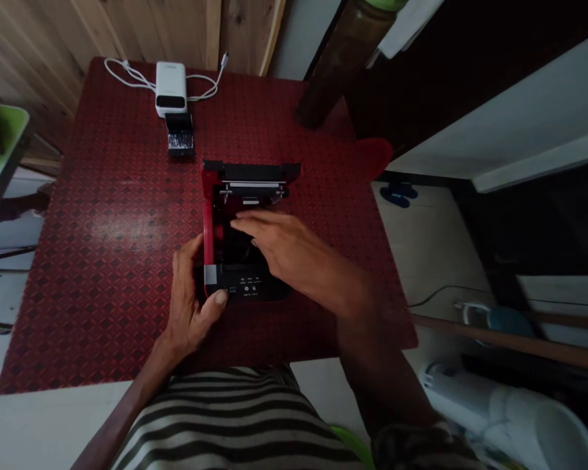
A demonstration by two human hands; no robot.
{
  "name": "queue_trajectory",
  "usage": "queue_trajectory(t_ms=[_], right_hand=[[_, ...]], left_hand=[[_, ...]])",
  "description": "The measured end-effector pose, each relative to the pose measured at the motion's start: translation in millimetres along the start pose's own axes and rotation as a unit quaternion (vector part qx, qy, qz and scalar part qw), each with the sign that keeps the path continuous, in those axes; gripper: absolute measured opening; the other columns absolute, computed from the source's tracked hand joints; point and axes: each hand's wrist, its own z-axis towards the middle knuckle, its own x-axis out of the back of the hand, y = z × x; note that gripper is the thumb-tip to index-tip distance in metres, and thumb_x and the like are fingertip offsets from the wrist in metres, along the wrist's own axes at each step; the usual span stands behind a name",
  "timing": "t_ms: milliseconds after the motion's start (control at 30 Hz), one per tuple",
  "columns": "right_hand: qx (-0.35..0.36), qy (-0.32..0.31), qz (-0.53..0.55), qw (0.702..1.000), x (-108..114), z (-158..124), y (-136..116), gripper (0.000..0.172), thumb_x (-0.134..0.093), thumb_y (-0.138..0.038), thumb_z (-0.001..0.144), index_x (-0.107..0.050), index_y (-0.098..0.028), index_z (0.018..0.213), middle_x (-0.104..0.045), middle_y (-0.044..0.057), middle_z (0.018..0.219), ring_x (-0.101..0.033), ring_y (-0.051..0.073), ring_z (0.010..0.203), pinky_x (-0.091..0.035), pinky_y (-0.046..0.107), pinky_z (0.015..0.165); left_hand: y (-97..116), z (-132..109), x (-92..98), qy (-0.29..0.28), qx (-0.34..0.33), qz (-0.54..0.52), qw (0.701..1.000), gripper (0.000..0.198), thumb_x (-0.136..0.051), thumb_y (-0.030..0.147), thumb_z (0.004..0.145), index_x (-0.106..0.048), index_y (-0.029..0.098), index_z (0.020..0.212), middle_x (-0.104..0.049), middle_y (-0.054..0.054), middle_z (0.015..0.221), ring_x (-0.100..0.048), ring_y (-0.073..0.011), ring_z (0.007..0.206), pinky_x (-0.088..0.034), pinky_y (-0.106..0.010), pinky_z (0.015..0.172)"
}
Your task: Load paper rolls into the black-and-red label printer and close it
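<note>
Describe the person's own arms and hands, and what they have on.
The left hand and right hand are bare, with no gloves, rings or watch in sight. The forearms are bare too. A dark and pale striped shirt covers the body, and a patterned sleeve, blurred, shows at the right upper arm.

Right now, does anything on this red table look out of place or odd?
Yes: the red-and-black printer stands open, its insides exposed under the right hand. A small black object also sits loose beside the white power bank.
</note>
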Motion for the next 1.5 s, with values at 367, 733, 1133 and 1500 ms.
queue_trajectory(t_ms=[367, 733, 1133, 1500], right_hand=[[0.074, 0.031, 0.05, 0.996, 6.8, -16.2, -4.0, 0.018, -0.072, -0.009, 0.117, -0.088, -0.019, 0.116, -0.088, 0.009, 0.12, -0.082, 0.025, 0.114, -0.066, 0.045, 0.113], [0.074, 0.1, -0.035, 0.992, -7.8, -14.9, -2.8, 0.034, -0.057, -0.004, 0.121, -0.083, -0.017, 0.103, -0.078, 0.007, 0.1, -0.065, 0.022, 0.096, -0.061, 0.037, 0.092], [0.074, 0.246, -0.154, 0.954, -32.2, -65.5, -28.7, 0.034, -0.062, -0.002, 0.117, -0.088, -0.023, 0.118, -0.084, 0.005, 0.1, -0.074, 0.022, 0.091, -0.067, 0.039, 0.084], [0.045, 0.319, -0.166, 0.932, -41.9, -68.1, -35.6, 0.019, -0.071, -0.007, 0.117, -0.085, -0.02, 0.114, -0.093, 0.011, 0.14, -0.087, 0.027, 0.138, -0.066, 0.045, 0.12]], left_hand=[[27.6, 15.5, 12.6, 0.048, 0.102, -0.065, 0.992, 0.068, -0.058, 0.071, 0.119, -0.064, 0.029, 0.172, -0.07, -0.016, 0.166, -0.07, -0.04, 0.15, -0.06, -0.061, 0.122], [19.7, 137.0, 25.3, 0.119, 0.005, -0.003, 0.993, 0.064, -0.065, 0.084, 0.114, -0.079, 0.03, 0.145, -0.077, -0.011, 0.153, -0.076, -0.0345, 0.14, -0.059, -0.058, 0.117], [39.1, 115.1, 15.9, 0.104, 0.093, -0.103, 0.985, 0.03, -0.09, 0.051, 0.1, -0.085, 0.027, 0.119, -0.083, -0.007, 0.14, -0.07, -0.0346, 0.152, -0.054, -0.055, 0.134], [40.6, 51.9, 7.3, 0.03, 0.288, -0.222, 0.931, 0.081, -0.092, 0.055, 0.095, -0.068, 0.024, 0.167, -0.074, -0.016, 0.169, -0.068, -0.0415, 0.161, -0.054, -0.062, 0.137]])
